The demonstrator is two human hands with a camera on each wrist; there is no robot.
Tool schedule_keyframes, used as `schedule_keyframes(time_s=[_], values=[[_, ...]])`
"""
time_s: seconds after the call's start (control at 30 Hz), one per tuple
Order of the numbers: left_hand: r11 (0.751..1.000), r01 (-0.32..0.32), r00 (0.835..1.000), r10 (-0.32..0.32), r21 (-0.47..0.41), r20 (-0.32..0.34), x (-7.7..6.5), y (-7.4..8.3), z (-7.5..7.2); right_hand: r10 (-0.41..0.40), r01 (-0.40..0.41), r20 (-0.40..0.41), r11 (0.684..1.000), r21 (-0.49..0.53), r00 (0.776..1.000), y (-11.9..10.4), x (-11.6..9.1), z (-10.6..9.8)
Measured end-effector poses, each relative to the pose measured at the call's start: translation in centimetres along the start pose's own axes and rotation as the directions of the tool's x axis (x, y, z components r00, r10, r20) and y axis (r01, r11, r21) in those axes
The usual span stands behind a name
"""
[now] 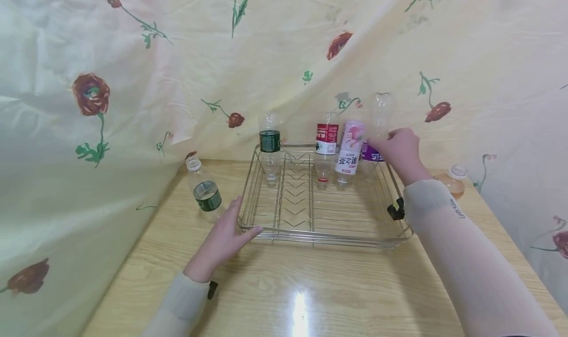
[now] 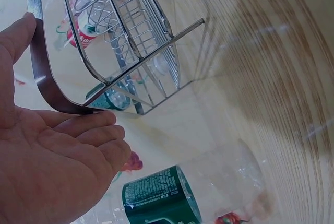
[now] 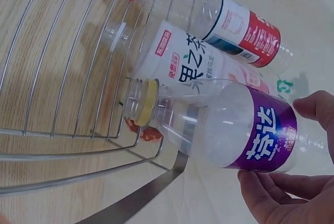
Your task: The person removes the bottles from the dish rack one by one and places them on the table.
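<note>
My right hand (image 1: 401,152) grips a clear bottle with a purple label (image 3: 219,125), thumb on one side and fingers on the other. The bottle is upside down, its yellow-ringed neck low at the right end of the wire rack (image 1: 312,237). Beside it, a pink-and-white bottle (image 1: 350,147) and a red-labelled bottle (image 1: 327,138) also stand neck down in the rack. Farther left is an inverted green-labelled bottle (image 1: 269,141). At the rack's front left corner, my left hand (image 1: 223,238) rests against the frame, its fingers extended and holding no bottle.
Left of the rack, another green-labelled bottle (image 1: 206,196) stands cap up on the wooden table (image 1: 266,297). A bottle with orange liquid (image 1: 452,185) is at the right, partly behind my right arm. Flowered cloth (image 1: 177,70) hangs behind and at the sides.
</note>
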State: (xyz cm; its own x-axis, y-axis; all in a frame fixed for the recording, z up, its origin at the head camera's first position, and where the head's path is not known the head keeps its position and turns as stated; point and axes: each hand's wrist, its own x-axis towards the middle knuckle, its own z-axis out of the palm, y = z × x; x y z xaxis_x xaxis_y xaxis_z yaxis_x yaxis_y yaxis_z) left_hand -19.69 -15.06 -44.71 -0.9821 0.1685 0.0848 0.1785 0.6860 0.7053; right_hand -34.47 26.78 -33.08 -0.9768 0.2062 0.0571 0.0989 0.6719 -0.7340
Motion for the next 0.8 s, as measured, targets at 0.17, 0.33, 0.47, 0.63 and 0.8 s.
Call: schedule_keyframes(time_s=[0.17, 0.33, 0.47, 0.63, 0.8], values=[[1.000, -0.004, 1.000, 0.004, 0.000, 0.003, 0.0, -0.1, 0.1, 0.002, -0.002, 0.031, 1.000, 0.014, 1.000, -0.3, -0.5, 0.0], [1.000, 0.005, 1.000, -0.005, -0.002, 0.004, 0.0, -0.1, 0.0, -0.009, 0.008, 0.052, 1.000, 0.019, 0.999, -0.8, -1.1, 0.1], [1.000, 0.000, 1.000, 0.000, 0.001, 0.007, 0.0, -0.2, 0.0, -0.021, 0.020, 0.061, 1.000, 0.008, 0.998, -1.2, -1.6, 0.2], [1.000, -0.005, 1.000, 0.005, 0.006, 0.008, 0.0, -0.2, 0.0, -0.049, 0.049, 0.059, 0.999, -0.007, 0.997, -1.8, -2.2, 0.1], [1.000, -0.008, 1.000, 0.008, -0.005, 0.006, 0.0, -0.1, 0.0, -0.080, 0.080, 0.060, 0.997, 0.004, 0.995, -2.5, -3.2, 0.1]])
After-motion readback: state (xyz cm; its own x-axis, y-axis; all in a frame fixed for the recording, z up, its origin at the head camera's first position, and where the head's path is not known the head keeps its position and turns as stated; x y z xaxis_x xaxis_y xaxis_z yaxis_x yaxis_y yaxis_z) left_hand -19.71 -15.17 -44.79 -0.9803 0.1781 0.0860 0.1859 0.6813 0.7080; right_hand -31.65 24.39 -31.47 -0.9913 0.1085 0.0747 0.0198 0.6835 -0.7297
